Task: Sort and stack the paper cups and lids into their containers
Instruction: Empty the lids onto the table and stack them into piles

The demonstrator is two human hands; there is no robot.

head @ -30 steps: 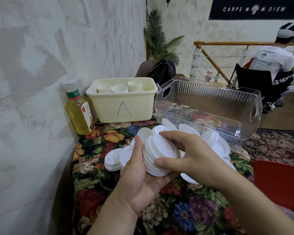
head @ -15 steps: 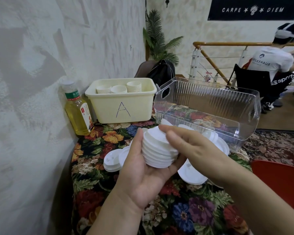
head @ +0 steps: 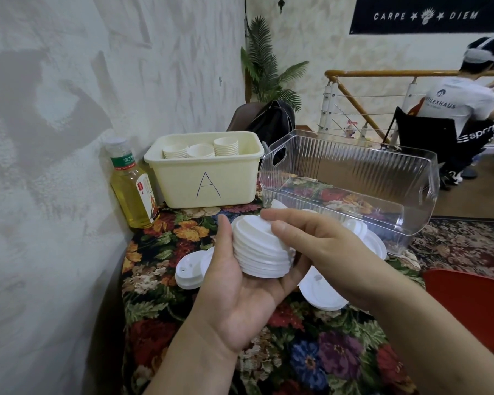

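Note:
A stack of white lids lies tilted in my left hand, palm up, thumb along the stack's left side. My right hand covers the stack's right side, its fingertips resting on the top lid. Loose white lids lie on the flowered tablecloth, with more lids under my right wrist. A cream bin marked A holds three stacks of paper cups. An empty clear plastic bin stands to its right.
A bottle of yellow drink stands against the wall left of the cream bin. A red chair is at the table's right edge. A dark bag sits behind the bins. A person sits at the far right.
The lid stack has turned from facing me to lying flatter in my left palm. My right fingers slid over its top.

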